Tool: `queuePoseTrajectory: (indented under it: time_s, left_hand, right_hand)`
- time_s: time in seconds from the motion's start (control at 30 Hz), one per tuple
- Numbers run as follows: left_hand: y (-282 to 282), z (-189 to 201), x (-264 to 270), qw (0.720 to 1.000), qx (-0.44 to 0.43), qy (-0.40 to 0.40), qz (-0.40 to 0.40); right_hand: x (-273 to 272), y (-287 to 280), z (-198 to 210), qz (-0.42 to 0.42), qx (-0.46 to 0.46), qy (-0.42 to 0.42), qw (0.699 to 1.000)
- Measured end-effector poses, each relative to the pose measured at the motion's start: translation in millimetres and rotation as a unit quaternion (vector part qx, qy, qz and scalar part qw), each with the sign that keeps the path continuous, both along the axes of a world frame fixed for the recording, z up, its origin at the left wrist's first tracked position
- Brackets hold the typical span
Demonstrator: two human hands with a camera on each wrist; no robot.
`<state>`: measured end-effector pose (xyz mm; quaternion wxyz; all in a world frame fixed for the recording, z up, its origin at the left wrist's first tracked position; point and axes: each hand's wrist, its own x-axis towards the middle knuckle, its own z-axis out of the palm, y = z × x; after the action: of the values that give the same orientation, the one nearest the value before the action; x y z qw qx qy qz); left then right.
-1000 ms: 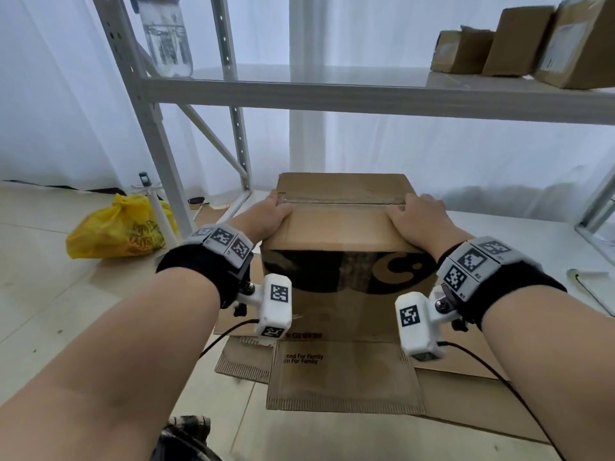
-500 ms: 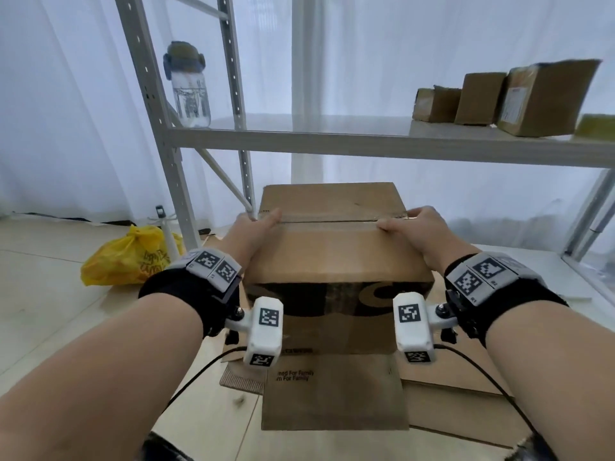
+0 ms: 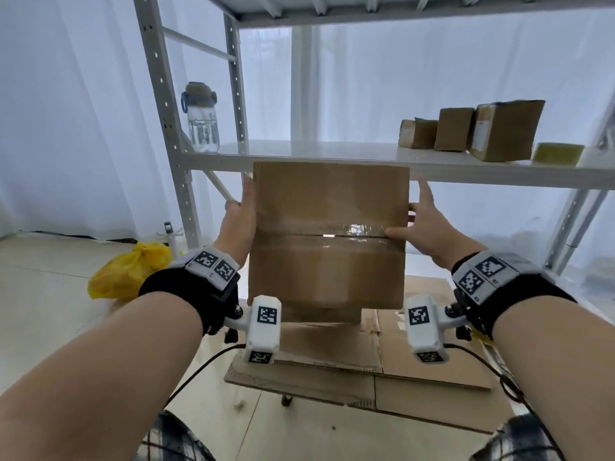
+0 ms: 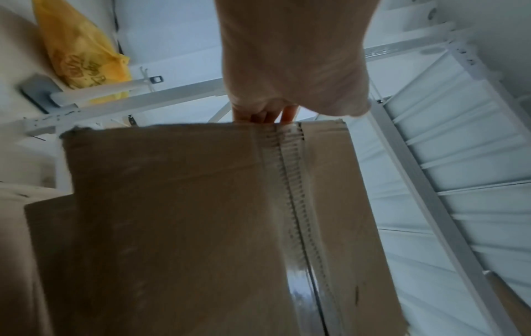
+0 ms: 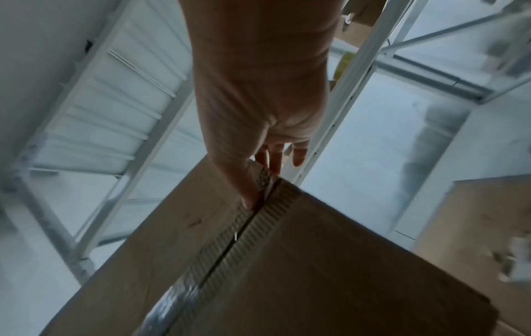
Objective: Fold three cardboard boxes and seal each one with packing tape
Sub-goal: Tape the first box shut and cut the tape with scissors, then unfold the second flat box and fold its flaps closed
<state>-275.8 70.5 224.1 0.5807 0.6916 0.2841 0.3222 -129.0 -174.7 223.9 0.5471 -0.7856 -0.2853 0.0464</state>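
The big change is the cardboard box (image 3: 327, 234): a second ago it stood on the flattened cardboard (image 3: 366, 357) on the floor with both hands lying on its top, and now it is up in the air, tipped so the taped face looks back at the person, level with the front rail of the shelf rack (image 3: 332, 166). It hangs between the two hands, clear of the floor sheets below them.

The left hand (image 3: 238, 224) clasps the box's left edge, fingers wrapped round behind and thumb up along the front edge. The right hand (image 3: 422, 234) braces the opposite edge more flatly: fingers stretched out, some behind the side, thumb laid on the front just at the end of the tape. So the box is pinched between palms, not gripped from below.

Across the face between the hands runs the clear packing tape (image 3: 336, 232), glossy, covering the seam (image 5: 229, 241) where the flaps meet; a thin dark slit shows through it.

To my eye this box is sealed and is being lifted away, likely toward the shelf beyond the hands, where small boxes (image 3: 472, 131) and a tape roll (image 3: 557, 154) sit to the right.
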Motion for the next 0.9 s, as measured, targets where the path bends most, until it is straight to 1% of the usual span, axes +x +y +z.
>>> queuePoseTrajectory:
  time_s: [0.03, 0.07, 0.1, 0.17, 0.2, 0.27, 0.3, 0.37, 0.4, 0.47, 0.53, 0.6, 0.63, 0.67, 0.73, 0.77, 0.8, 0.83, 0.9]
  left_hand:
    - [3, -9, 3, 1.000, -0.019, 0.007, -0.004]
    - [3, -17, 2, 0.999, -0.039, 0.023, -0.016]
    - [4, -24, 1, 0.997, -0.055, 0.042, -0.032]
    - [10, -36, -1, 0.989, -0.071, 0.106, -0.071]
    - [14, -39, -3, 0.984, -0.073, 0.134, -0.087]
    - [23, -42, -3, 0.977, -0.081, 0.166, -0.108]
    - [26, -42, -3, 0.974, -0.091, 0.170, -0.117]
    - [30, -41, 0, 0.975, -0.119, 0.137, -0.130]
    - [28, -39, 1, 0.977, -0.127, 0.109, -0.133]
    - [18, -36, 3, 0.982, -0.126, 0.067, -0.123]
    - [5, -31, 3, 0.988, -0.106, 0.037, -0.110]
    - [-4, -25, 2, 0.991, -0.085, -0.003, -0.103]
    - [-6, -21, 0, 0.994, -0.062, -0.016, -0.087]
    - [-8, -17, -1, 0.997, -0.021, -0.018, -0.067]
    - [-8, -16, -3, 0.994, 0.101, -0.016, -0.038]
    - [-9, -19, -3, 0.987, 0.153, -0.017, -0.039]
    - [-10, -25, -3, 0.981, 0.185, -0.019, -0.048]
    - [-10, -36, -4, 0.979, 0.194, -0.023, -0.061]
    - [-7, -62, -4, 0.981, 0.176, -0.015, -0.083]
  right_hand:
    - [0, -3, -9, -0.003, 0.003, 0.007, 1.000]
    - [-2, -5, -17, -0.020, 0.014, 0.032, 0.999]
    - [-4, -6, -26, -0.044, 0.037, 0.077, 0.995]
    - [-5, -7, -39, -0.079, 0.066, 0.149, 0.983]
    - [-5, -8, -44, -0.082, 0.056, 0.161, 0.982]
    - [0, -13, -44, -0.076, 0.028, 0.165, 0.983]
    - [3, -17, -40, -0.067, 0.005, 0.173, 0.983]
    - [7, -23, -29, -0.032, -0.047, 0.191, 0.980]
    - [9, -24, -25, -0.014, -0.059, 0.200, 0.978]
    - [11, -20, -19, 0.009, -0.049, 0.215, 0.975]
    - [13, -15, -18, 0.028, -0.051, 0.204, 0.977]
    - [13, -13, -16, 0.040, -0.064, 0.167, 0.983]
    - [11, -13, -14, 0.035, -0.061, 0.156, 0.985]
    - [9, -13, -14, 0.027, -0.055, 0.146, 0.987]
    - [6, -10, -18, 0.028, -0.057, 0.117, 0.991]
    - [4, -8, -23, 0.033, -0.052, 0.101, 0.993]
    - [4, -6, -31, 0.024, -0.030, 0.087, 0.995]
    - [4, -5, -41, 0.000, 0.004, 0.084, 0.996]
    - [2, -2, -62, -0.057, 0.061, 0.098, 0.992]
